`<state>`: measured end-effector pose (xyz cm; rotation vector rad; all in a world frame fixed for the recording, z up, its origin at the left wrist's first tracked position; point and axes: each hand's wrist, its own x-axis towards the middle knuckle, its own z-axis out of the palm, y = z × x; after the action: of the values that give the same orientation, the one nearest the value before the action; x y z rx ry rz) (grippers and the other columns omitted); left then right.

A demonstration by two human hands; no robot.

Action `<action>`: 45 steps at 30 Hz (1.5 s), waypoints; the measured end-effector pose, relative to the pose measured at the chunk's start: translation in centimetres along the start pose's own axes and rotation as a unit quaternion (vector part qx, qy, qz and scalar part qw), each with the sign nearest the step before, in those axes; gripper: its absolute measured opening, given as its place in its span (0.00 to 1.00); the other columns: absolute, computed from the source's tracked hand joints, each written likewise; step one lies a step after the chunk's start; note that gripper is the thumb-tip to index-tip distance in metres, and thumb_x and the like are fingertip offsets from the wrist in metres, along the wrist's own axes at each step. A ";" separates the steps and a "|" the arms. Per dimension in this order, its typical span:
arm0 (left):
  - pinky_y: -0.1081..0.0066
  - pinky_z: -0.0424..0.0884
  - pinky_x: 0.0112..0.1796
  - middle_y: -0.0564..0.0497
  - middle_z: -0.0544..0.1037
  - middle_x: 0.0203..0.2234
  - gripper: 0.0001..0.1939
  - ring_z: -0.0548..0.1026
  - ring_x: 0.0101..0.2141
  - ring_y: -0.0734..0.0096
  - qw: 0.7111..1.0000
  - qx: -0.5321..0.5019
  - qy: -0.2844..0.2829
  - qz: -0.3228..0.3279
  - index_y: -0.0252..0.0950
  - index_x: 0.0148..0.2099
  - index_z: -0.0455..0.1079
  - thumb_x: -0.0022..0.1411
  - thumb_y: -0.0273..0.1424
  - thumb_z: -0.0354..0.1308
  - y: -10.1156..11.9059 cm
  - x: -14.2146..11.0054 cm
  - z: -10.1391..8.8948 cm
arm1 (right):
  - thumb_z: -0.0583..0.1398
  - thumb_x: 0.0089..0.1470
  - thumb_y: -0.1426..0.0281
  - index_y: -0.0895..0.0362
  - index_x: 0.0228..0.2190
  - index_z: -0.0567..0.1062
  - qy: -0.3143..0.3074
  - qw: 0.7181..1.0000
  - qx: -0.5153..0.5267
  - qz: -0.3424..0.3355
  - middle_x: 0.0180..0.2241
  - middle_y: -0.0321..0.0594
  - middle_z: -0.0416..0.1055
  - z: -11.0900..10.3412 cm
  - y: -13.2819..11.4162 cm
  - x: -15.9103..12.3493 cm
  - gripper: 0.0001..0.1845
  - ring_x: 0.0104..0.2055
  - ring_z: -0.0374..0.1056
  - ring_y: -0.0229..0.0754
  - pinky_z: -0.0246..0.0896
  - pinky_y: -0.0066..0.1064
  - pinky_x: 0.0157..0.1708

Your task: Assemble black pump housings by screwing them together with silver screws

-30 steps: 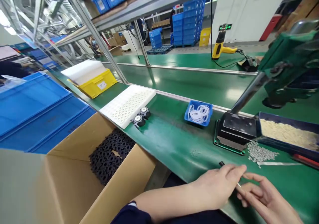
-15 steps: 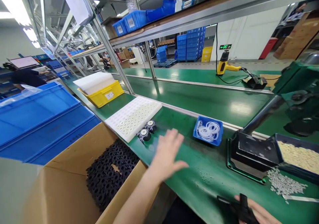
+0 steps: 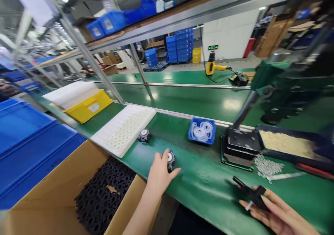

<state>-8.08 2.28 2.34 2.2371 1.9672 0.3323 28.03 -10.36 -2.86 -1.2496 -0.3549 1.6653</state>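
Note:
My left hand is closed round a small black wheel-like part with a white centre on the green bench. A second such part stays beside the white foam tray. Near the bench's front edge, my right hand lies palm up, its fingers curled round a thin black tool. A blue bin of white rings sits behind the held part.
A cardboard box of black parts stands at my left below the bench. A green press with a black base, a tray of pale pieces and loose small metal pins are at right. A yellow bin is far left.
My left hand reached the two black parts, took one and has drawn it toward me along the bench. My right hand has come further into view with the black tool.

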 end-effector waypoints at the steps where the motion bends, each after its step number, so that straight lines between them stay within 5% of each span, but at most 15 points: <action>1: 0.61 0.76 0.42 0.39 0.68 0.52 0.39 0.79 0.42 0.55 0.999 -0.025 -0.030 0.037 0.37 0.65 0.58 0.56 0.44 0.66 2.2 -0.5 0.5 | 0.69 0.49 0.58 0.50 0.45 0.78 0.003 1.000 0.006 -0.007 0.53 0.46 0.75 0.6 -0.6 -0.4 0.21 0.50 0.75 0.61 0.75 0.46 0.48; 4: 0.58 0.78 0.41 0.34 0.59 0.64 0.45 0.81 0.41 0.50 0.979 -0.066 -0.127 0.144 0.39 0.63 0.58 0.48 0.46 0.72 8.2 -1.5 2.1 | 0.69 0.52 0.62 0.54 0.42 0.77 0.011 0.998 0.022 -0.057 0.54 0.45 0.73 1.9 -2.5 -1.5 0.16 0.47 0.77 0.53 0.74 0.38 0.45; 7: 0.55 0.79 0.41 0.34 0.61 0.64 0.45 0.81 0.42 0.47 0.946 -0.092 -0.190 0.244 0.39 0.63 0.58 0.48 0.45 0.72 12.8 -2.0 3.7 | 0.70 0.51 0.64 0.56 0.34 0.74 0.023 0.991 0.041 -0.124 0.56 0.44 0.72 2.2 -3.8 -2.1 0.12 0.42 0.78 0.48 0.72 0.34 0.39; 10: 0.51 0.78 0.46 0.38 0.63 0.64 0.38 0.79 0.48 0.47 0.910 -0.154 -0.221 0.317 0.40 0.62 0.58 0.54 0.39 0.70 15.7 -2.2 5.1 | 0.70 0.50 0.64 0.57 0.27 0.69 0.028 0.982 0.050 -0.177 0.56 0.41 0.71 1.8 -4.7 -2.6 0.16 0.39 0.76 0.43 0.69 0.33 0.37; 13: 0.50 0.71 0.55 0.39 0.59 0.66 0.42 0.69 0.59 0.47 0.866 -0.245 -0.243 0.362 0.41 0.66 0.52 0.55 0.35 0.68 17.2 -1.9 6.6 | 0.71 0.47 0.65 0.56 0.27 0.69 0.028 0.977 0.045 -0.206 0.54 0.41 0.72 1.4 -5.3 -2.6 0.17 0.39 0.74 0.40 0.67 0.32 0.39; 17: 0.51 0.65 0.61 0.39 0.61 0.66 0.50 0.63 0.64 0.51 0.821 -0.343 -0.289 0.353 0.42 0.69 0.44 0.53 0.34 0.70 18.1 -1.6 8.6 | 0.72 0.46 0.65 0.56 0.27 0.69 0.017 0.976 0.028 -0.213 0.55 0.42 0.72 1.4 -5.5 -2.0 0.17 0.47 0.72 0.43 0.64 0.35 0.46; 27: 0.51 0.64 0.61 0.41 0.58 0.67 0.55 0.63 0.64 0.51 0.798 -0.430 -0.316 0.281 0.46 0.71 0.39 0.52 0.36 0.71 17.8 -2.0 10.2 | 0.71 0.47 0.62 0.55 0.29 0.69 0.033 0.966 -0.070 -0.248 0.56 0.43 0.65 1.7 -4.5 -1.4 0.17 0.52 0.68 0.46 0.66 0.37 0.47; 32: 0.52 0.68 0.59 0.41 0.64 0.64 0.56 0.65 0.63 0.51 0.813 -0.405 -0.299 0.292 0.48 0.71 0.38 0.52 0.36 0.72 17.9 -2.1 10.0 | 0.68 0.53 0.62 0.54 0.32 0.73 0.068 0.895 -0.268 -0.351 0.57 0.47 0.61 2.2 -3.7 -2.8 0.11 0.62 0.58 0.52 0.58 0.44 0.58; 36: 0.52 0.70 0.57 0.41 0.69 0.60 0.57 0.71 0.59 0.54 0.800 -0.423 -0.266 0.331 0.49 0.71 0.33 0.54 0.35 0.71 17.7 -2.3 10.6 | 0.66 0.55 0.64 0.52 0.36 0.71 0.101 0.855 -0.350 -0.369 0.54 0.47 0.61 2.2 -2.5 -3.1 0.10 0.62 0.56 0.52 0.56 0.46 0.59; 41: 0.52 0.69 0.57 0.41 0.67 0.61 0.39 0.67 0.61 0.53 0.779 -0.427 -0.214 0.406 0.48 0.64 0.52 0.56 0.35 0.69 17.4 -2.2 11.6 | 0.65 0.56 0.65 0.52 0.33 0.62 0.099 0.875 -0.320 -0.350 0.53 0.45 0.55 1.8 -1.1 -2.2 0.15 0.57 0.62 0.49 0.59 0.43 0.57; 45: 0.52 0.69 0.57 0.39 0.66 0.62 0.37 0.66 0.62 0.53 0.767 -0.442 -0.209 0.417 0.47 0.62 0.54 0.56 0.33 0.69 17.4 -2.0 12.0 | 0.63 0.59 0.64 0.52 0.31 0.59 0.072 0.882 -0.324 -0.336 0.53 0.45 0.53 1.7 -1.0 -2.0 0.16 0.57 0.62 0.47 0.61 0.41 0.56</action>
<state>11.44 -1.58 -5.01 2.0418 0.3119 0.6080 27.09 -11.01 -0.27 -1.4789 -1.1769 0.8566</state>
